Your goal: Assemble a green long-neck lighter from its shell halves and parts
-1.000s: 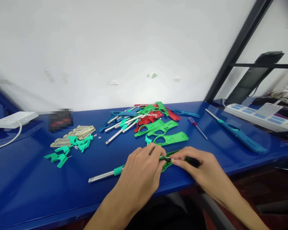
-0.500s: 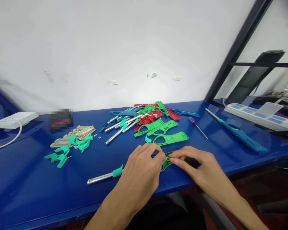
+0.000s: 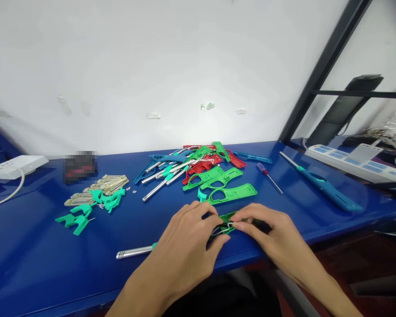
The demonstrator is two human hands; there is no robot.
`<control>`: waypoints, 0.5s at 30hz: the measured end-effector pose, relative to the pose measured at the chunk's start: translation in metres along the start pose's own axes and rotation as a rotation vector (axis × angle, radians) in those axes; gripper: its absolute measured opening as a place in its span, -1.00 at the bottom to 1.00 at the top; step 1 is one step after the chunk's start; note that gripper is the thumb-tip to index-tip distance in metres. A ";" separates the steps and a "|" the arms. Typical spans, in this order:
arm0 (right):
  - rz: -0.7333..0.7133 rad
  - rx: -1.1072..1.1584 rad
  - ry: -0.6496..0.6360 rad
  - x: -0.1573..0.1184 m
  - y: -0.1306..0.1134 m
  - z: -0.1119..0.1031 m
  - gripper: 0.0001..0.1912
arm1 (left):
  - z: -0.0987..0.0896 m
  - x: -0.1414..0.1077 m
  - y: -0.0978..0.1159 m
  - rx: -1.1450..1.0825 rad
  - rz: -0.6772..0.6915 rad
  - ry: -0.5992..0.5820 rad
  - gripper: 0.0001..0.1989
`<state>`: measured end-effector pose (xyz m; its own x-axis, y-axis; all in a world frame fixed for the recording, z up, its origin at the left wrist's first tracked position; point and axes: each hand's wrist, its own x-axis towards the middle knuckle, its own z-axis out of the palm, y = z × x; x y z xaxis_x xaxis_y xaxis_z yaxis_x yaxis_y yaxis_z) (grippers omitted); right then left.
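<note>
A green half shell [image 3: 225, 226] lies between my hands near the table's front edge, with white wire and small dark parts in it. My left hand [image 3: 189, 240] rests over its left end, thumb and fingers curled around it. At the shell's right part, my right hand [image 3: 267, 226] pinches the white wire between thumb and forefinger. A metal lighter tube [image 3: 134, 252] with a teal collar sticks out to the left from under my left hand. Just beyond my hands lie more green half shells [image 3: 237, 192] and a small teal piece [image 3: 202, 195].
Behind is a pile of metal tubes [image 3: 155, 190] and red shells [image 3: 236, 159]. Teal triggers [image 3: 81, 219] and beige parts [image 3: 114, 183] lie left. On the right are a screwdriver [image 3: 269, 177], a blue lighter [image 3: 330, 189] and a power strip [image 3: 356, 163]. A blurred dark object [image 3: 80, 166] stands back left.
My left thumb has moved away from the forefinger, showing more of the shell and the white wire. My left hand has shifted slightly left and down. The whole view has moved a little.
</note>
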<state>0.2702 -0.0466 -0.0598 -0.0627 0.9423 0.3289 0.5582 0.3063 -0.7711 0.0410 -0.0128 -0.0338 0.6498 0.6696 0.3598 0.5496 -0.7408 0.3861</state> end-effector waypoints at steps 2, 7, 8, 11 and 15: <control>-0.003 0.001 -0.003 0.000 0.000 0.000 -0.84 | 0.000 0.000 0.000 -0.003 -0.002 -0.016 -0.91; -0.004 0.010 -0.010 0.000 0.000 -0.001 -0.83 | -0.001 0.002 0.001 0.008 0.005 -0.033 -0.88; -0.001 0.010 -0.011 0.000 0.000 -0.001 -0.84 | -0.001 0.002 0.002 0.009 0.004 -0.037 -0.86; 0.012 0.004 -0.018 -0.001 0.000 -0.001 -0.84 | -0.003 0.002 0.005 0.008 -0.003 -0.047 -0.80; 0.021 -0.010 -0.020 -0.002 0.000 -0.001 -0.82 | -0.004 0.004 0.008 -0.010 -0.017 -0.054 -0.78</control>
<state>0.2710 -0.0482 -0.0602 -0.0677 0.9510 0.3016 0.5677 0.2853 -0.7722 0.0460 -0.0162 -0.0257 0.6680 0.6781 0.3066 0.5559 -0.7286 0.4001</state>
